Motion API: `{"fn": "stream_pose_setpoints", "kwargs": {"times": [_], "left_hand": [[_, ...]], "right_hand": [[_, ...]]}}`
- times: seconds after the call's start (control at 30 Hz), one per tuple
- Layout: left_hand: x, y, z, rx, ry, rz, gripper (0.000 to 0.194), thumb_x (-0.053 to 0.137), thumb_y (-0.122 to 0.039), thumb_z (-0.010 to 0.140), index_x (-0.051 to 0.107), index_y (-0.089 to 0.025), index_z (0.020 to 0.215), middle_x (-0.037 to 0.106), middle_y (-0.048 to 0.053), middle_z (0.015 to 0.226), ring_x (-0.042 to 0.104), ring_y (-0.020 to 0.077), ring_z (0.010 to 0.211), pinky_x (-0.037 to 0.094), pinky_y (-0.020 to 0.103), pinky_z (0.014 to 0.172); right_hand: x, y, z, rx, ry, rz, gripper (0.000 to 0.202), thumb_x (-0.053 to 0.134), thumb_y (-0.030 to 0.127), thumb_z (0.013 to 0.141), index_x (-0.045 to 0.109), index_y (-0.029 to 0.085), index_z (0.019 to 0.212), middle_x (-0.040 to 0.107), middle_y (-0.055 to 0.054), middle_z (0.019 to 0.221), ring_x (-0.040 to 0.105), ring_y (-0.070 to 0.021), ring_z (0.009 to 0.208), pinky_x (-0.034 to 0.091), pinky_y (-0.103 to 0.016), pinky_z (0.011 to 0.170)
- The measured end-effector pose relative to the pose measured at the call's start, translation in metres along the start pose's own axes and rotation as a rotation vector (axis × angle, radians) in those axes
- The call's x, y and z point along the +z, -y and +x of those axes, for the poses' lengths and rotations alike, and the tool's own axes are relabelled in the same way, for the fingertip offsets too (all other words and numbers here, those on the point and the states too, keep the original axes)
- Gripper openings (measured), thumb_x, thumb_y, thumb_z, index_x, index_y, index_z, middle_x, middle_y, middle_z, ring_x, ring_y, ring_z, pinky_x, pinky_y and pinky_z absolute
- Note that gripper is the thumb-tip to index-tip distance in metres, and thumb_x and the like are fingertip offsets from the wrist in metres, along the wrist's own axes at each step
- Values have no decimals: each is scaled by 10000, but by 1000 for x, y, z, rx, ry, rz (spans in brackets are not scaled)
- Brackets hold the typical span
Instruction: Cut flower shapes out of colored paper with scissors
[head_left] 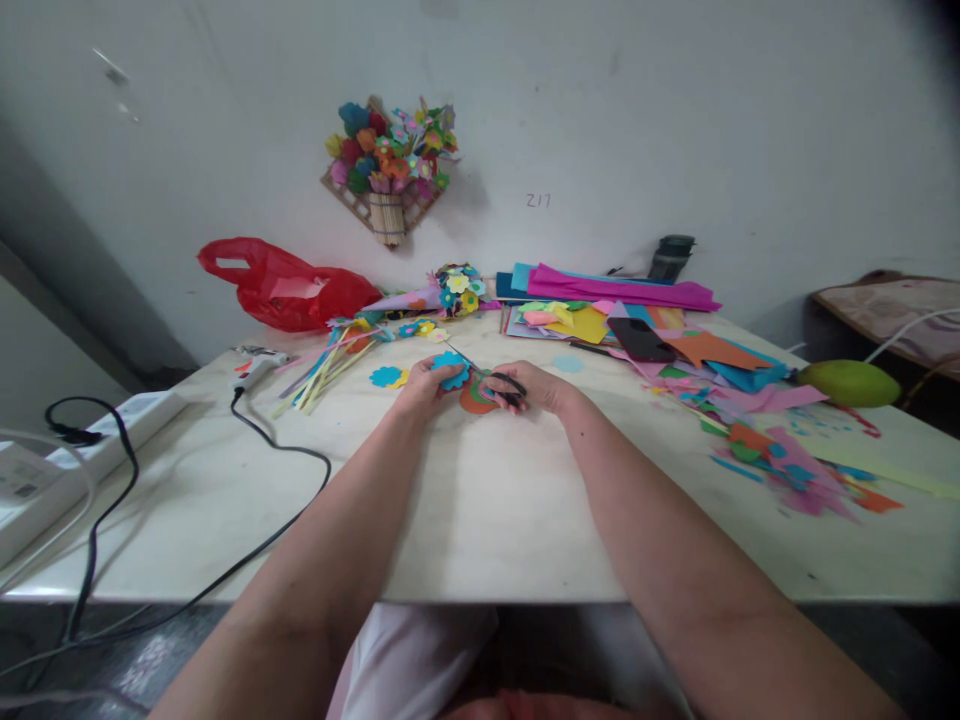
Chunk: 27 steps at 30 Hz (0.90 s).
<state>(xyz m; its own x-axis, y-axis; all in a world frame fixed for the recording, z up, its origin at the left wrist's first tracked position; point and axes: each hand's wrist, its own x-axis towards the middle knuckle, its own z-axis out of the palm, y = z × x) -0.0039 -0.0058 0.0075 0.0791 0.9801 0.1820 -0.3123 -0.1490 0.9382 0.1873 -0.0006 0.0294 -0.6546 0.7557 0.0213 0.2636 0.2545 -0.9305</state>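
Head view: right hand [538, 385] grips scissors [513, 380], long axis slanting, tips forward-left; left hand [423, 386] pinches blue paper flower [448, 371].

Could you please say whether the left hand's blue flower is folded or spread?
Spread: the blue flower shows a broad, scalloped face in the left hand.

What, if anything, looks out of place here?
Loose paper scraps lie strewn across the right side of the table in no neat pile, and a black cord trails over its front edge, which looks untidy. Nothing looks broken.
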Motion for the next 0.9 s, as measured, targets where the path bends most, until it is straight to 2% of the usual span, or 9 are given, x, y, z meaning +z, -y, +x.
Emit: {"fn": "stream_pose_setpoints", "kwargs": {"times": [0.2,0.53,0.7,0.9], "left_hand": [[-1,2,1,-2,-13,-9,202,724,-230,561,636,-111,698,662,63,707,619,151,639,504,305,708],[0,0,0,-13,-24,-24,222,732,-233,553,632,-104,703,663,68,709,629,163,656,508,332,734],[1,-1,0,-16,-32,-39,210,722,-228,563,634,-108,711,665,71,716,627,167,668,519,339,736],[2,-2,-1,-8,-64,-76,204,728,-222,561,631,-107,699,661,68,696,626,172,664,523,371,754]], "right_hand": [[0,-1,1,7,0,-9,282,522,394,791,528,139,673,547,16,498,462,-54,347,252,-162,298],[-1,0,0,28,-6,25,142,496,229,767,534,137,665,545,26,479,468,-51,343,254,-152,299],[-1,-2,2,22,-7,26,162,507,251,771,527,137,658,540,22,479,464,-50,338,239,-152,293],[-1,-5,3,31,-27,-5,267,546,377,777,530,137,661,531,18,493,451,-46,336,229,-148,289]]}}
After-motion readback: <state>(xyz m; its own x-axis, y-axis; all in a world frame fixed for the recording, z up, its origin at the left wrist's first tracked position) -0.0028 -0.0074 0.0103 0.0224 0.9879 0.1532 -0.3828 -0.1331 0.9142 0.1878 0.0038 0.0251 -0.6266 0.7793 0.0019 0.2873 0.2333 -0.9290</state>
